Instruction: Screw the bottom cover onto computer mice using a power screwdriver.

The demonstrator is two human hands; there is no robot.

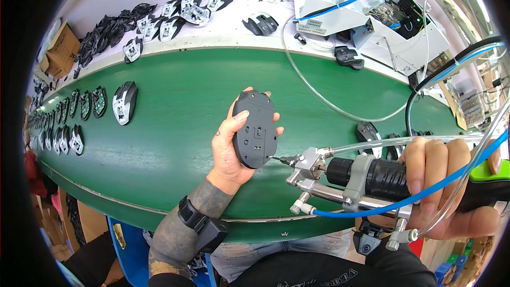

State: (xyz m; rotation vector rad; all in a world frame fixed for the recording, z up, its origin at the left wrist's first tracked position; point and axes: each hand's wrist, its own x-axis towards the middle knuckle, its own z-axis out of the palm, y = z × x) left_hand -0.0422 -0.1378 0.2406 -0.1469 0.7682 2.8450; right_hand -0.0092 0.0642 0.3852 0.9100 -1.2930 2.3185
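My left hand [226,151] is wrapped round a black computer mouse [260,111], its underside turned toward me and the thumb lying along its left edge. At the right, my right hand [438,172] grips the black body of a powered screwdriver [385,179] with a metal bracket and air hoses fixed to it. The screwdriver points left, and its thin tip [276,158] meets or nearly meets the mouse's lower right corner, where a screw hole sits. Whether the tip is inside the hole I cannot tell. Both hands are above the green work surface [186,111].
Mouse shells [125,103] and rows of circuit-board parts [99,101] stand at the left. A white ledge [212,34] behind carries more shells and a white machine [398,42]. A clear hose [313,93] loops across the surface. More mice [367,135] lie near the screwdriver.
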